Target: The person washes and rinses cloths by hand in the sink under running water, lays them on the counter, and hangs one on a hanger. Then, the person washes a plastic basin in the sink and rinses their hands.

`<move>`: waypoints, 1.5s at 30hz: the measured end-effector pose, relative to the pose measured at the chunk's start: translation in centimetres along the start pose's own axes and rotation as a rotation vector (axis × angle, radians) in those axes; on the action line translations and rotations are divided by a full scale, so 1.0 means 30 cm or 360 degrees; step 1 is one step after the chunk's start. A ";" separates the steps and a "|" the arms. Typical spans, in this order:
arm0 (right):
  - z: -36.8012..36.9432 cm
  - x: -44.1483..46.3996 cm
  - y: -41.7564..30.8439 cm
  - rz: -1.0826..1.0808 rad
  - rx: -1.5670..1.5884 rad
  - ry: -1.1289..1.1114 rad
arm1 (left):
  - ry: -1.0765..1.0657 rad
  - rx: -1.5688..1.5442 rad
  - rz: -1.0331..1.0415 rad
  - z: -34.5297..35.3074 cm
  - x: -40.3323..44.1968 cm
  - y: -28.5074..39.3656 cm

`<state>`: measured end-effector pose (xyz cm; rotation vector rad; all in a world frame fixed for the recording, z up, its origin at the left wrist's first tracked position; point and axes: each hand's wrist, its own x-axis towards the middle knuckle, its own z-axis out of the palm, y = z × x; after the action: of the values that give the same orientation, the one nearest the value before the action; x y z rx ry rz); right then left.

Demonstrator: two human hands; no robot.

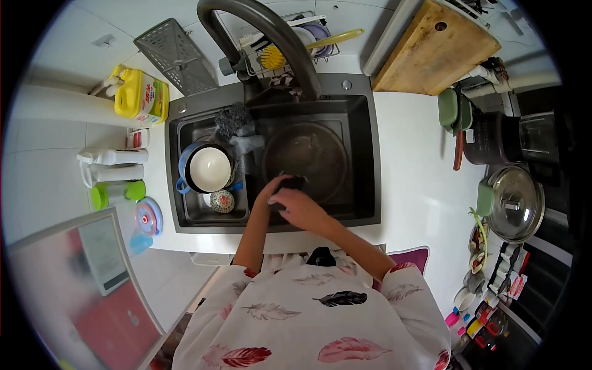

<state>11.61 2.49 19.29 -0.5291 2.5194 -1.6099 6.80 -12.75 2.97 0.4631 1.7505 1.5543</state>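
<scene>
Surrounding the dark sink [364,86], a white tabletop [410,172] gleams under the room's light, with tiled walls beyond. A yellow jug [129,95] stands far left; a wooden cutting board [435,49] leans far right, and a glass lid [515,203] sits at the right. In the sink's right basin lies a round pan [306,148]. Over its near edge, the left hand [269,191] and right hand [300,208] meet at a dark object [292,183], fingers bent; whether either grips it, I cannot tell. A white bowl [210,169] tops the left basin's dishes.
</scene>
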 end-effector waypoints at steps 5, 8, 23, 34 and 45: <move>-0.035 -0.020 0.258 0.0576 0.0537 0.0920 | 0.0045 -0.2031 -0.0887 0.045 0.014 0.249; 0.079 -0.032 0.404 0.0755 0.0263 0.1252 | -0.0008 -0.1907 -0.1009 0.065 0.023 0.355; 0.119 0.011 0.434 0.1223 0.1755 0.0588 | -0.0366 -0.1581 -0.1411 0.100 0.042 0.194; 0.219 0.083 0.588 0.1458 0.0646 0.1013 | 0.0143 0.1090 -0.0163 0.169 0.105 0.122; -0.076 -0.067 0.257 0.0138 -0.0409 0.0064 | -0.0463 -0.1459 -0.1381 0.039 0.025 0.364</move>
<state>11.07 8.06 13.18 -0.4077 2.7554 -1.2890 4.96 -9.21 13.22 -0.4597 0.6845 1.3332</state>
